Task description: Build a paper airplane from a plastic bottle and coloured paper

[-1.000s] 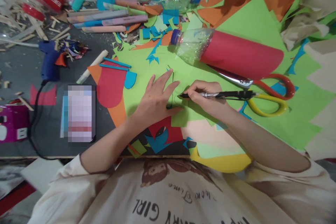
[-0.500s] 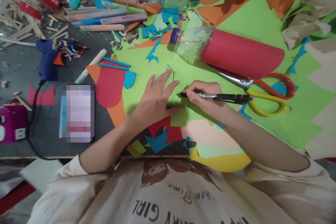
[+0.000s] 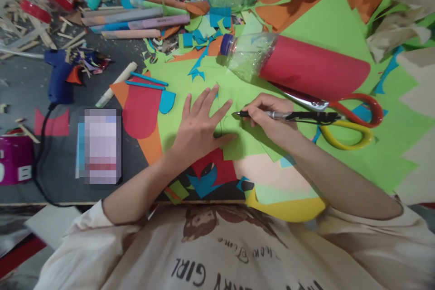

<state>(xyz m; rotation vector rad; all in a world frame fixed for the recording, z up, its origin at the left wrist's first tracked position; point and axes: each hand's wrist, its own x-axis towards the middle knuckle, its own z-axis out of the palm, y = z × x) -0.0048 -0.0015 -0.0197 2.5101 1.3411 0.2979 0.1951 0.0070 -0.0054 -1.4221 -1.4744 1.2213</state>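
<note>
Currently, the right grip (image 3: 277, 128) is pinching a black pen (image 3: 306, 117), its tip pointing toward the left grip (image 3: 199, 129), which is lying spread on green paper (image 3: 243, 141). Beyond the right grip, a red-wrapped bottle (image 3: 316, 65) is lying near scissors (image 3: 321, 106).

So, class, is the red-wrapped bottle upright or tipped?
Tipped: the red-wrapped bottle lies on its side, its cap pointing toward the picture's left.
</note>
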